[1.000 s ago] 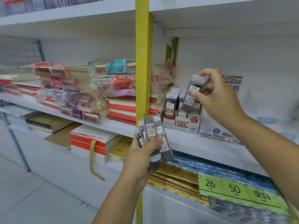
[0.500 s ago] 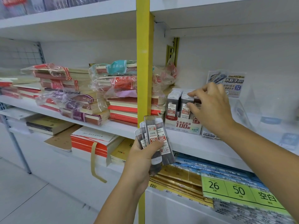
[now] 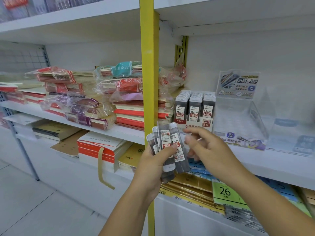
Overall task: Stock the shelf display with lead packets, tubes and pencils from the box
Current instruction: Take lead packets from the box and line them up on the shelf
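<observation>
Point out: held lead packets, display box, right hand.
lead packets (image 3: 165, 137), head view, front packet's label.
display box (image 3: 206, 123), head view, HB 0.5 front panel.
right hand (image 3: 211, 149), head view, back of hand.

Bare forearms; left grip (image 3: 154, 161), right grip (image 3: 210, 150) (blurred)

The upright post (image 3: 149, 82) divides the middle shelf (image 3: 276, 166) into two bays. Left bay: notebook stacks (image 3: 88, 106) lie side by side, reaching to the post. Right bay: the display box (image 3: 194, 123) stands just beside the post, with stocked tubes (image 3: 193, 106) upright in it in three rows; the display stand (image 3: 242, 120) sits directly to its right. In front of the post and below the box, the left hand (image 3: 151, 166) holds a fan of lead tubes (image 3: 167, 147) — the right hand (image 3: 211, 150) is just to their right, fingers (image 3: 190, 138) toward them. Pads (image 3: 223, 191) lie one level down, beneath the right forearm.
</observation>
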`<state>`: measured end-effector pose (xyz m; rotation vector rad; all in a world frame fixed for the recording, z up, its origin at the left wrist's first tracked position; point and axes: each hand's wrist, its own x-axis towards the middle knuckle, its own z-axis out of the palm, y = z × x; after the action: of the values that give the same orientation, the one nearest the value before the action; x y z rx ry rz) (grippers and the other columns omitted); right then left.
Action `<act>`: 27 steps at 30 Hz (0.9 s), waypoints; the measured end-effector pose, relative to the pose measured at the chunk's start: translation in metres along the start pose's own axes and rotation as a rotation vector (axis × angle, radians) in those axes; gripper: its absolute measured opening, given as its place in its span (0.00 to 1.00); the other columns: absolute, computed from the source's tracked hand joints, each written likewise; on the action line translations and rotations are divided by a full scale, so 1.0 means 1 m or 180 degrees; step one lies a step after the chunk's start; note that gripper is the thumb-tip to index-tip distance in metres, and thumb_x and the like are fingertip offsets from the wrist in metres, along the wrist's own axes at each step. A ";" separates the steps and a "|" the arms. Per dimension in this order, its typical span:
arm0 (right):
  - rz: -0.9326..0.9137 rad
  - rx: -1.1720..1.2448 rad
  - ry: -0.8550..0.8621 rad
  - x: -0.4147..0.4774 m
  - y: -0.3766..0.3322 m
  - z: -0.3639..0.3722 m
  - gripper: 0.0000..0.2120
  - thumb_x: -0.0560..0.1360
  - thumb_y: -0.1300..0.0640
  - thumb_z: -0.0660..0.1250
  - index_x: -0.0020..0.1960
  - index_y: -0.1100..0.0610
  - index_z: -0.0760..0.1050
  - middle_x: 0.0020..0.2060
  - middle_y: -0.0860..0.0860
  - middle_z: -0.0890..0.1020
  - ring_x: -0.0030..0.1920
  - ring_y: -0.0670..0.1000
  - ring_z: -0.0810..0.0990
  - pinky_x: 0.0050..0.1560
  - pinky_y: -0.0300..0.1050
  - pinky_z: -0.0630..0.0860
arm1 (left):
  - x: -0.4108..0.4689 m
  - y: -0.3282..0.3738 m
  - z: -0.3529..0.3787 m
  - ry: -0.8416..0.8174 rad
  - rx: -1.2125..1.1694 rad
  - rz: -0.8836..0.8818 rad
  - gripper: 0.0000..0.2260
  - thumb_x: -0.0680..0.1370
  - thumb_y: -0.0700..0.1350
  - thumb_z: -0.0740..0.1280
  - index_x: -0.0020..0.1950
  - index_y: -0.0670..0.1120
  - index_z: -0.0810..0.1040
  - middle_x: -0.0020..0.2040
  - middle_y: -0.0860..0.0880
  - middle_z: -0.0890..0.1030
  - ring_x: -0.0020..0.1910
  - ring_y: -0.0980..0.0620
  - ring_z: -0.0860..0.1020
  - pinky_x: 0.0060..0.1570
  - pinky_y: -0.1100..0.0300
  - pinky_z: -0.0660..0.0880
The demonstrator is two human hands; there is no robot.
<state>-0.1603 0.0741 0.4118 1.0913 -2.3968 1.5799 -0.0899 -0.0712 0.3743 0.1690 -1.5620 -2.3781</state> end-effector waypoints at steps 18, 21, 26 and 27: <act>-0.0439 0.0623 0.0447 0.011 -0.004 -0.025 0.41 0.76 0.66 0.68 0.68 0.26 0.53 0.49 0.43 0.82 0.46 0.48 0.85 0.46 0.48 0.82 | 0.001 0.001 -0.007 -0.0223 0.0121 -0.0090 0.11 0.72 0.52 0.75 0.49 0.47 0.83 0.40 0.43 0.83 0.29 0.50 0.73 0.23 0.63 0.64; -0.0866 0.0223 0.0712 0.036 -0.018 -0.044 0.36 0.74 0.66 0.69 0.65 0.33 0.57 0.48 0.46 0.83 0.47 0.44 0.83 0.45 0.40 0.82 | 0.004 0.002 -0.009 -0.0086 0.0068 -0.0182 0.08 0.75 0.50 0.73 0.47 0.46 0.82 0.38 0.43 0.82 0.27 0.51 0.73 0.21 0.64 0.65; -0.1115 -0.0590 0.0781 0.072 -0.028 -0.061 0.36 0.73 0.66 0.70 0.64 0.37 0.55 0.43 0.47 0.81 0.42 0.39 0.79 0.44 0.31 0.76 | 0.006 0.004 -0.013 -0.0015 0.0025 -0.0133 0.05 0.76 0.48 0.72 0.45 0.47 0.82 0.37 0.43 0.81 0.26 0.52 0.72 0.21 0.64 0.64; -0.1127 -0.0684 0.0779 0.076 -0.027 -0.062 0.35 0.73 0.67 0.70 0.63 0.38 0.55 0.44 0.47 0.80 0.42 0.38 0.79 0.42 0.31 0.76 | 0.006 0.004 -0.014 0.0000 0.0023 -0.0138 0.05 0.76 0.48 0.72 0.45 0.47 0.82 0.37 0.43 0.81 0.26 0.52 0.73 0.21 0.64 0.64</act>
<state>-0.2205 0.0796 0.4937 1.1275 -2.0233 1.2296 -0.0912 -0.0869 0.3731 0.2067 -1.5827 -2.4054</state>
